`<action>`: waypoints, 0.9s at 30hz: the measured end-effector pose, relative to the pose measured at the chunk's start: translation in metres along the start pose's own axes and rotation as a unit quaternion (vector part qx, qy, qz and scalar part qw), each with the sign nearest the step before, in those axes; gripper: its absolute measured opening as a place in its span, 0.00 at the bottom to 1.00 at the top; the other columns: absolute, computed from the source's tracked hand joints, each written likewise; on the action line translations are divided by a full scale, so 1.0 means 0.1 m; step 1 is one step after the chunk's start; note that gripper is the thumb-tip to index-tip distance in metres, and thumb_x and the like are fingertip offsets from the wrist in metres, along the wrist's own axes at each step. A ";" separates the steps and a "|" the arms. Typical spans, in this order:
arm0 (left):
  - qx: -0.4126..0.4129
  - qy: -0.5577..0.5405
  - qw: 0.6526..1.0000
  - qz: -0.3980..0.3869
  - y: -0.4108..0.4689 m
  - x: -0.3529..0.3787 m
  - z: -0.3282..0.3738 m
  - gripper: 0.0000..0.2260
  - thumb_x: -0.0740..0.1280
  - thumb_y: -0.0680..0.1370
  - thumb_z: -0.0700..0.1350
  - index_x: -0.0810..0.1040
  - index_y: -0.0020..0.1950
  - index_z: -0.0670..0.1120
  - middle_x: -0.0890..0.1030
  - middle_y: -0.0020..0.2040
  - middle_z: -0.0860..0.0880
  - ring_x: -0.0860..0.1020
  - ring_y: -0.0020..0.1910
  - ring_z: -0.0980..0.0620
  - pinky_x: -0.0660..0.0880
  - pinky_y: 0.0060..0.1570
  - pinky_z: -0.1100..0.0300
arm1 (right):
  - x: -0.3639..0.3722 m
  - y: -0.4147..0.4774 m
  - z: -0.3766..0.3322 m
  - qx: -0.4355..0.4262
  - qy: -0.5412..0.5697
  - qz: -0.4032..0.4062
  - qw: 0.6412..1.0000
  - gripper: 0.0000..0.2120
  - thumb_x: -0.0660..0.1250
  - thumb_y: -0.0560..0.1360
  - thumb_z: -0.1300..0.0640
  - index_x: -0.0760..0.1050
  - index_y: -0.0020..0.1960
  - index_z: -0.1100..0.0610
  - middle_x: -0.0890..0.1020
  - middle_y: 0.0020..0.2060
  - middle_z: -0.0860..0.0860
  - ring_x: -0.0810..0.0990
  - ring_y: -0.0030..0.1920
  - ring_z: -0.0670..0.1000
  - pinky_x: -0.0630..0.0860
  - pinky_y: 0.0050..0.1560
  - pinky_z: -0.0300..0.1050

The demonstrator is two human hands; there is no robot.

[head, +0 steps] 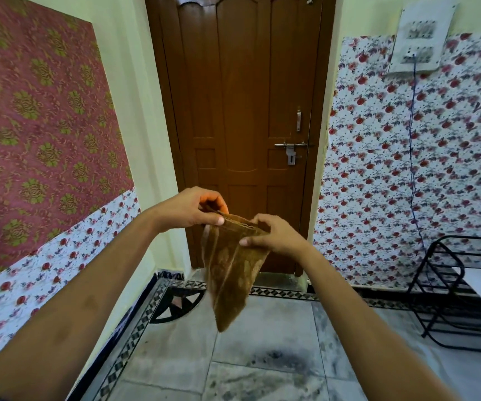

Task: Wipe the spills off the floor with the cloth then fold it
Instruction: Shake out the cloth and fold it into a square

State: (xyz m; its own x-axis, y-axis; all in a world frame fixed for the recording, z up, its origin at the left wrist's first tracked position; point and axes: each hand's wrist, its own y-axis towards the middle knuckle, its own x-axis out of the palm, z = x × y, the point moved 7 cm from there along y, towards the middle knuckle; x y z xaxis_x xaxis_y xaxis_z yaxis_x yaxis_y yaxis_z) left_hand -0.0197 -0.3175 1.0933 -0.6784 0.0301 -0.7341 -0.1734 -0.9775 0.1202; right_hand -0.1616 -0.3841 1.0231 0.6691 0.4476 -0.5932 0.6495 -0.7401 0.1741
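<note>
Head view is showing the left hand (193, 211) and right hand (274, 237) pinching the hanging cloth (230, 273), which could be slipping from loose fingers (219, 220) onto the floor (276, 328).

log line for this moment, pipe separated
phase: folding | left hand: pinches top edge of thin brown fabric cloth | right hand: pinches same edge | cloth: hangs creased, clear of grey marble floor
</note>
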 end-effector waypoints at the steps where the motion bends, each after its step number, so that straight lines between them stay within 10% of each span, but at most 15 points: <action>1: -0.008 -0.008 1.000 0.006 -0.01 -0.03 -0.04 0.03 0.70 0.75 0.42 0.79 0.47 0.47 0.80 0.45 0.49 0.80 0.47 0.51 0.78 0.45 0.59 | -0.06 -0.01 0.01 0.000 0.020 0.011 1.000 0.14 0.74 0.68 0.51 0.74 0.46 0.56 0.79 0.46 0.51 0.79 0.49 0.52 0.77 0.54 0.52; 19: -0.038 0.062 0.996 -0.060 0.19 0.53 0.22 0.32 0.72 0.71 0.57 0.63 0.71 0.50 0.72 0.58 0.54 0.72 0.59 0.54 0.73 0.56 0.60 | -0.39 -0.09 -0.28 -0.061 0.025 0.130 0.989 0.22 0.72 0.68 0.61 0.64 0.55 0.54 0.77 0.32 0.48 0.74 0.30 0.44 0.70 0.31 0.33; 27: -0.033 0.118 0.992 -0.034 0.21 0.49 0.25 0.06 0.61 0.78 0.42 0.75 0.54 0.47 0.76 0.47 0.51 0.76 0.49 0.51 0.71 0.41 0.64 | -0.43 -0.11 -0.05 0.002 0.155 0.072 0.985 0.27 0.75 0.68 0.58 0.64 0.60 0.50 0.79 0.47 0.54 0.80 0.47 0.51 0.75 0.44 0.41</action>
State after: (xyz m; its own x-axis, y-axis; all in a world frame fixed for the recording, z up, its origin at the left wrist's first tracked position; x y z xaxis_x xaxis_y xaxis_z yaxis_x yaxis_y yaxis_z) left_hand -0.0739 -0.3317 1.0765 -0.4795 0.0538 -0.8759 -0.1612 -0.9865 0.0276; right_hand -0.1961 -0.3923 1.0507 0.8328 0.4693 -0.2936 0.5389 -0.8088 0.2355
